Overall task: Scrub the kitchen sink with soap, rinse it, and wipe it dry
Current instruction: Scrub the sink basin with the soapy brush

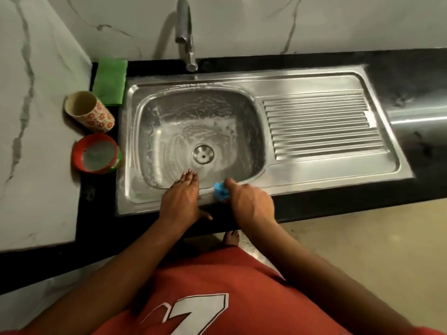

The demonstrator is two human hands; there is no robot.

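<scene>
the bowl of the shiny steel sink (314,182), just past the fingers, looks soapy, so scrubbing seems well on; rinsing and drying are left. the right hand (250,201) has fingers clamped on a small blue scrubber (221,191) at the near rim. the left hand (181,201) lies beside it, fingers straight and together. the sink's long side runs left to right.

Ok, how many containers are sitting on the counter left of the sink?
2. The floral cup stands by the green cloth; the red tub sits nearer the person, beside the sink at its left rim. Nothing looks hidden.
</scene>
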